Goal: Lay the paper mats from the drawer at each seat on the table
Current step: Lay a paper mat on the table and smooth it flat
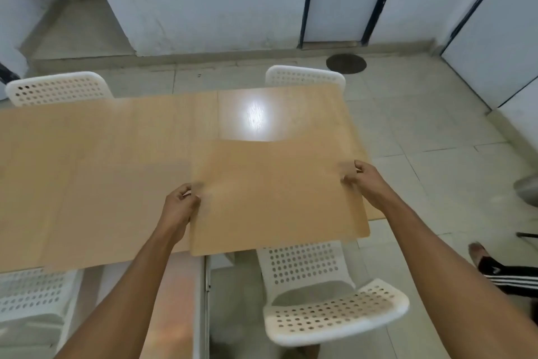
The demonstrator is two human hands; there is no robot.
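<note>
I hold a tan paper mat (276, 192) flat over the near right part of the wooden table (276, 114). My left hand (180, 204) pinches its left edge. My right hand (361, 178) pinches its right edge. The mat's near edge overhangs the table above a white perforated chair (334, 309). Other tan mats lie on the table at the far left (96, 122) and the near left (116, 207); they blend with the tabletop, so their edges are faint.
White perforated chairs stand at the far left (58, 87), far right (305, 76) and near left (29, 294). Someone's foot and striped trouser leg (500, 271) are at the right. A round floor drain (346, 63) lies beyond the table, near white walls and doors.
</note>
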